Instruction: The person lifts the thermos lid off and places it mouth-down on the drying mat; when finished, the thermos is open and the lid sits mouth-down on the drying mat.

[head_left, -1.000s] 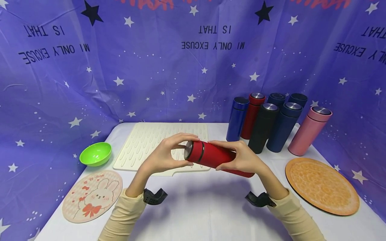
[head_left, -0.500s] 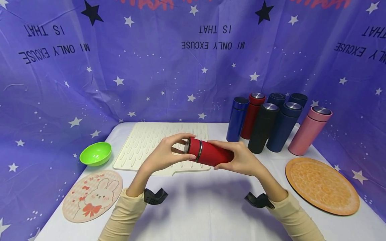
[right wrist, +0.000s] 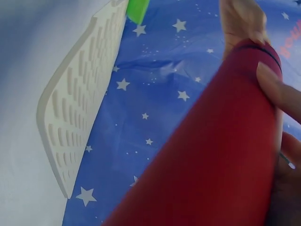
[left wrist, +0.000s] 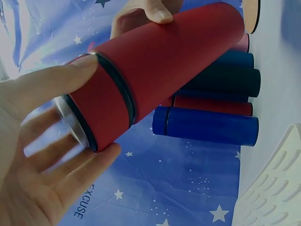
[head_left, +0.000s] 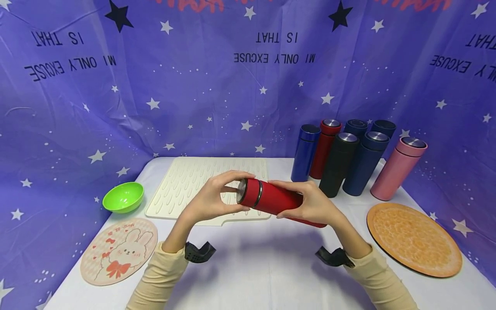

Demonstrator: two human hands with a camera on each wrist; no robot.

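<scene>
A red thermos flask [head_left: 277, 199] is held up in the air over the table, tilted, its lid end higher and to the left. My left hand [head_left: 211, 196] pinches the red lid between thumb and fingers. My right hand [head_left: 314, 204] grips the body around its lower half. The left wrist view shows the lid [left wrist: 96, 106] with a silver top; a dark ring separates it from the red body [left wrist: 174, 52]. The thumb lies on one side of the lid and fingertips on the other. In the right wrist view the flask body [right wrist: 207, 141] fills the foreground.
Several upright flasks stand at the back right, including a blue one [head_left: 305, 153], a black one [head_left: 338, 165] and a pink one [head_left: 398, 170]. A white ribbed mat [head_left: 186, 185] lies behind my hands. Left are a green bowl [head_left: 123, 198] and rabbit placemat [head_left: 120, 254]; right, an orange round mat [head_left: 414, 239].
The left thumb and fingers have shifted around the lid, and the flask has wobbled slightly, its lower end coming back into sight. The other things on the table have stayed put.
</scene>
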